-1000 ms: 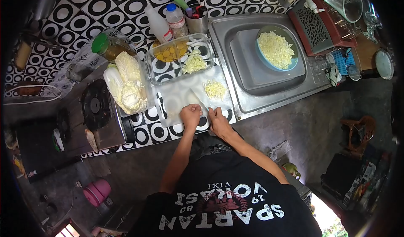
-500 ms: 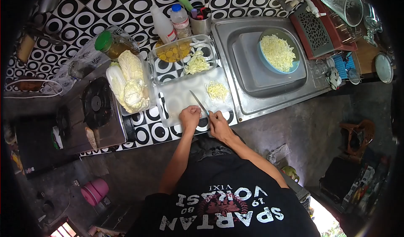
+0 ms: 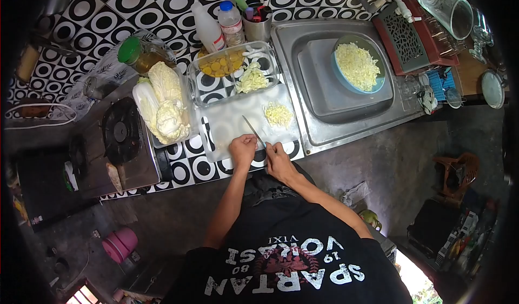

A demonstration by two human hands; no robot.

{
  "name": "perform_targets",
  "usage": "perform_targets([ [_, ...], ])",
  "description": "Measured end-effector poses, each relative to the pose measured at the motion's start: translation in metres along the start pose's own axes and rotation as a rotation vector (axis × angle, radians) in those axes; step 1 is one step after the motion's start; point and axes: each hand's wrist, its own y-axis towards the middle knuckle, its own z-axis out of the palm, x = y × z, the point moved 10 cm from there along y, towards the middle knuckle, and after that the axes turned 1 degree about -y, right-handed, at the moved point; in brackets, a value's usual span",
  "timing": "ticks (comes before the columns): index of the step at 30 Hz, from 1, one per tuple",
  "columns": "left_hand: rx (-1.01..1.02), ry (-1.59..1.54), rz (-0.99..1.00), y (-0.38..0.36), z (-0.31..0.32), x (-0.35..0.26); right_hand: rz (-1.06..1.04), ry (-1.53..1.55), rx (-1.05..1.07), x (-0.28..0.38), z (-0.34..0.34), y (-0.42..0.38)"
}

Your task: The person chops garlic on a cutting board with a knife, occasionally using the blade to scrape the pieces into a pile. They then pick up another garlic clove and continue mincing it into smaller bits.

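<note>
My right hand (image 3: 279, 159) is wrapped round the handle of a knife (image 3: 253, 129), its thin blade slanting up and left over the translucent cutting board (image 3: 224, 121). Close beside the blade, my left hand (image 3: 243, 148) rests at the board's front edge with curled fingers; whatever they pinch is hidden. A small heap of chopped cabbage (image 3: 278, 115) lies on the board's right side. Behind the board, a clear glass dish (image 3: 195, 91) holds cut cabbage pieces (image 3: 252, 78) and round orange-yellow slices (image 3: 221, 65).
Chinese cabbages (image 3: 165, 104) fill a clear container at left, next to a gas stove (image 3: 121, 131). A blue bowl of chopped cabbage (image 3: 357, 66) sits on the steel sink (image 3: 319, 142) at right. Bottles (image 3: 231, 25) and a metal cup (image 3: 258, 31) stand at the back.
The view has shifted slightly. Both hands and the knife stay almost in the same place over the board, and the chopped heap looks the same.
</note>
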Motion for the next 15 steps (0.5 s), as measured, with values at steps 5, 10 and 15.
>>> perform_targets([
  [5,0.011,0.025,-0.039,0.000,-0.002,-0.004,0.016,-0.038,0.052,-0.003,0.009,0.000],
  [10,-0.005,0.007,-0.034,0.002,-0.002,-0.001,0.008,-0.126,0.144,-0.003,0.021,0.002],
  [15,0.011,0.002,-0.033,0.002,-0.001,-0.004,0.016,-0.199,0.181,0.001,0.022,0.010],
])
